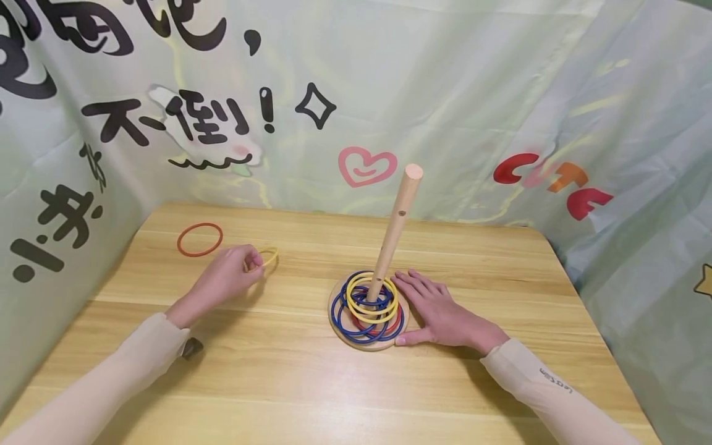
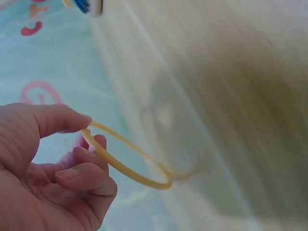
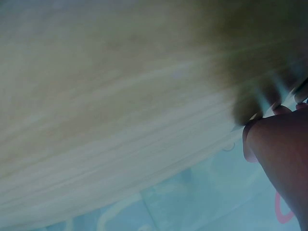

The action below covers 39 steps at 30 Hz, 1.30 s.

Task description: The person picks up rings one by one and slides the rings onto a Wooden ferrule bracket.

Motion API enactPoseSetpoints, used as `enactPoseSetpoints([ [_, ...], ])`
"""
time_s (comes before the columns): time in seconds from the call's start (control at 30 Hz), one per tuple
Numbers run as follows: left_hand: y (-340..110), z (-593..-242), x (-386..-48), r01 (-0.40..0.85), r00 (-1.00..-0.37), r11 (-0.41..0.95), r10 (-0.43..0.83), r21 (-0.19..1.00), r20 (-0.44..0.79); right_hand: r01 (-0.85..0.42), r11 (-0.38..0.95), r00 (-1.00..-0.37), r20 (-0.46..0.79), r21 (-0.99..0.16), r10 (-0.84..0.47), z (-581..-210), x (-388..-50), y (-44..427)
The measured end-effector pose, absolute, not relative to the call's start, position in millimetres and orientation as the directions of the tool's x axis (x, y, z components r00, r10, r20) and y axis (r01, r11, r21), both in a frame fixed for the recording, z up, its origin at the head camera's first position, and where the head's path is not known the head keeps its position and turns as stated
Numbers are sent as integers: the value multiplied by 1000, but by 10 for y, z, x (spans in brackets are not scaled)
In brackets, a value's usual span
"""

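My left hand point(image 1: 233, 272) pinches a thin yellow ring point(image 1: 269, 256) between thumb and fingertips, over the left part of the table. In the left wrist view the yellow ring point(image 2: 130, 168) slants down from the fingertips. A round wooden base point(image 1: 369, 347) with an upright wooden peg point(image 1: 394, 232) stands near the table's middle. Blue rings point(image 1: 336, 315), yellow rings point(image 1: 396, 296) and a red one lie loosely stacked around the peg's foot. My right hand point(image 1: 442, 315) rests with spread fingers at the base's right edge. The right wrist view shows only part of that hand point(image 3: 279, 154).
A red ring point(image 1: 179, 243) lies flat on the wooden table point(image 1: 267, 383) at the back left. Printed cloth point(image 1: 445, 93) hangs behind the table and at both sides. A small dark object point(image 1: 192, 348) shows beside the left sleeve.
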State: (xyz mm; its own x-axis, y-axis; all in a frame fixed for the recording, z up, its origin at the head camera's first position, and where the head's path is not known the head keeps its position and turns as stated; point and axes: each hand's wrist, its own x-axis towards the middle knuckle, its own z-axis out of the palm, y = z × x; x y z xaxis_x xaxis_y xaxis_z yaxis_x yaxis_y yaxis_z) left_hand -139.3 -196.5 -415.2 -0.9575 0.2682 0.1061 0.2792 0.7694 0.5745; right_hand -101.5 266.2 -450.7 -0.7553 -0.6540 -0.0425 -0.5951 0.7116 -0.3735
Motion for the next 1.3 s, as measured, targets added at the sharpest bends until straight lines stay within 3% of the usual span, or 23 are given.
enactPoseSetpoints([
  [0.53,-1715,-3533,-1067,450,-887,620,228,642,401,-597,708,-752,-43,-377,-657,-4499,-1017,2645],
  [0.8,-1430,-3036,-1045,567,-822,360,185,741,539,-593,711,-756,-44,-376,-654,-4502,-1011,2654],
  [1.03,-1090,-2658,-1009,563,-821,127,198,817,535,-601,708,-751,-41,-371,-659,-4516,-1015,2662],
  [1.3,-670,-2388,-1066,569,-790,-52,239,820,564,-603,706,-752,-31,-372,-658,-4507,-1011,2660],
])
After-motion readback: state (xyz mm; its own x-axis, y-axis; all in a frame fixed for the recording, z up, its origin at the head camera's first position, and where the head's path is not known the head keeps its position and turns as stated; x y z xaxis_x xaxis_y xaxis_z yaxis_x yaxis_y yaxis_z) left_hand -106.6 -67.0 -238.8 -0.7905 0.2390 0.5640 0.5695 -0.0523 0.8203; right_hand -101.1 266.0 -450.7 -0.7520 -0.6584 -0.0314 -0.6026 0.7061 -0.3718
